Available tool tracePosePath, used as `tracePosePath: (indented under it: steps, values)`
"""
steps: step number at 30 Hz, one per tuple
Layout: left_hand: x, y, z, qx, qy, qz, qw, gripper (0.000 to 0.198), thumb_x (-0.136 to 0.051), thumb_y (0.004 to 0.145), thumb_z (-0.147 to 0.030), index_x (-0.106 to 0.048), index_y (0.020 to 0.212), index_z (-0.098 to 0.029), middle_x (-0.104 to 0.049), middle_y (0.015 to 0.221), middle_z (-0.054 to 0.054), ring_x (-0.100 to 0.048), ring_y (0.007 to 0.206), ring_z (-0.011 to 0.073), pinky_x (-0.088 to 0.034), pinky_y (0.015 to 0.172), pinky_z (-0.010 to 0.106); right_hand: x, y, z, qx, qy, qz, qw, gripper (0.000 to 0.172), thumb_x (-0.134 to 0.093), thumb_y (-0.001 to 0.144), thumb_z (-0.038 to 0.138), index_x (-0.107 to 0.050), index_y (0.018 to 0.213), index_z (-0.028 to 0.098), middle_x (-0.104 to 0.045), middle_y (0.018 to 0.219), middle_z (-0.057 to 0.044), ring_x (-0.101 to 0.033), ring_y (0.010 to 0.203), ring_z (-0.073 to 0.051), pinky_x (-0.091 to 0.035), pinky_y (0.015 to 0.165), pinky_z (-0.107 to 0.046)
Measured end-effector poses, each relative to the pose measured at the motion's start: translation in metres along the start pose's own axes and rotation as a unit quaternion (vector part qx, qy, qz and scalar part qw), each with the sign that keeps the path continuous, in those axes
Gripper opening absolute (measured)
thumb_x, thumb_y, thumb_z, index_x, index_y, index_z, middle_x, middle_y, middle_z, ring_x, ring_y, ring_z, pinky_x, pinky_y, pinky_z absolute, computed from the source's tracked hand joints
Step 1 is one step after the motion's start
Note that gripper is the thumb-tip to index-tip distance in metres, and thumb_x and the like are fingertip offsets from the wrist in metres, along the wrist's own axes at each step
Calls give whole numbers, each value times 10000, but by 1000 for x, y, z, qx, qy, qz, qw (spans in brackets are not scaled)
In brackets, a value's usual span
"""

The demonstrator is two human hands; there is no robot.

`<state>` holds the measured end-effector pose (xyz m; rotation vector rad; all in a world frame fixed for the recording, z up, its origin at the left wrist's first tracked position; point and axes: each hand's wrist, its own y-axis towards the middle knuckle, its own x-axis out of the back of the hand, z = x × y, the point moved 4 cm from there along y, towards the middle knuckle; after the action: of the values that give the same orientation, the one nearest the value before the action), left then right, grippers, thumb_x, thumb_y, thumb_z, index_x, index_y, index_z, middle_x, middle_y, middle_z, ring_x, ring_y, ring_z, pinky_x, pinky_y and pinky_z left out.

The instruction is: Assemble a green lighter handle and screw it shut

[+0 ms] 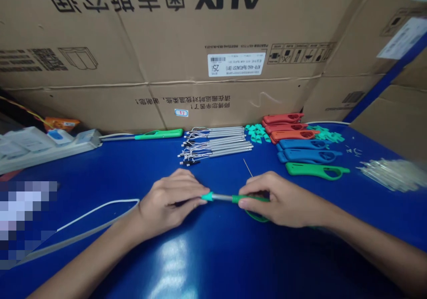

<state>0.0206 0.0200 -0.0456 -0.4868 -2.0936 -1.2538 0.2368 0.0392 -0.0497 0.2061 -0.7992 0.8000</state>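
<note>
Colours on the table

Glossy deep-blue table (100,174). Slim tool w/ silver metal shaft, teal tip & green plastic handle (227,197). Red plastic handles (283,118), orange-red one (293,135), blue plastic handles (308,150), bright green plastic handle (315,170). Small teal caps (255,133). Silver metal rods (216,145) w/ black ends. Brown cardboard box (167,32), black print, white label. White cable (96,212).
</note>
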Motion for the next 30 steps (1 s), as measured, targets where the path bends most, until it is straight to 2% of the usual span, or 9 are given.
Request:
tracePosePath:
  steps: [3, 7, 11, 13, 16, 19, 23, 26, 30]
  values:
    - [-2, 2, -6, -14, 129, 27, 991, 190, -666, 862, -117, -698, 1037, -182, -767, 855, 34, -697, 745, 168, -507, 839, 410, 1, -1, 7, 22, -67, -43, 997, 285, -525, 973, 289, -631, 746, 155, -559, 720, -6, -483, 702, -125, -335, 648, -254]
    - [-9, 5, -18, -34, 189, 55, 980, 161, -595, 907, -122, -665, 1050, -146, -764, 910, 48, -690, 785, 177, -477, 850, 406, -6, -3, 15, 15, -86, -42, 995, 293, -536, 976, 288, -603, 723, 156, -540, 717, -8, -488, 725, -134, -333, 658, -260]
    - [-22, 6, -34, -43, 179, 81, 980, 142, -592, 920, -128, -653, 1047, -110, -746, 911, 60, -670, 809, 190, -452, 861, 420, -17, -3, 21, 6, -25, -11, 1000, 292, -539, 970, 285, -605, 713, 163, -588, 724, 6, -513, 739, -123, -354, 710, -260]
    - [-26, 5, -39, -43, 162, 91, 982, 149, -577, 926, -114, -646, 1057, -97, -738, 903, 69, -663, 813, 190, -443, 875, 426, -21, -2, 18, -14, 19, 8, 1000, 301, -534, 964, 308, -614, 713, 163, -593, 720, 12, -501, 704, -113, -350, 670, -252]
    - [-26, 4, -42, -40, 152, 94, 983, 152, -557, 936, -110, -640, 1062, -95, -734, 922, 81, -661, 835, 195, -442, 875, 422, -26, 0, 12, -42, 87, 34, 995, 323, -538, 948, 362, -608, 711, 155, -506, 654, 31, -406, 608, -93, -295, 547, -239]
    - [-27, 2, -42, -39, 157, 97, 982, 134, -558, 946, -141, -643, 1042, -101, -725, 877, 77, -653, 797, 196, -440, 852, 421, -30, 2, 8, -52, 143, 60, 987, 342, -541, 937, 385, -575, 689, 152, -396, 608, 50, -320, 567, -81, -248, 493, -231]
    - [-30, 0, -44, -38, 166, 88, 981, 109, -538, 957, -129, -644, 971, -107, -679, 712, 29, -584, 626, 159, -418, 798, 419, -34, 4, 7, -71, 181, 77, 978, 303, -564, 905, 372, -607, 717, 139, -357, 591, 52, -296, 547, -76, -214, 455, -229]
    - [-33, 0, -46, -42, 160, 69, 984, 111, -536, 943, -96, -627, 880, -111, -682, 704, 36, -548, 592, 153, -392, 745, 407, -35, 5, 7, -89, 199, 77, 973, 283, -589, 874, 376, -638, 748, 127, -354, 577, 52, -294, 532, -74, -205, 436, -224]
    - [-36, 1, -48, -39, 144, 58, 987, 148, -506, 912, -31, -626, 925, -117, -672, 687, 27, -509, 567, 150, -381, 721, 401, -35, 6, 10, -99, 192, 75, 974, 275, -583, 859, 351, -567, 678, 145, -318, 546, 64, -271, 503, -67, -182, 418, -220]
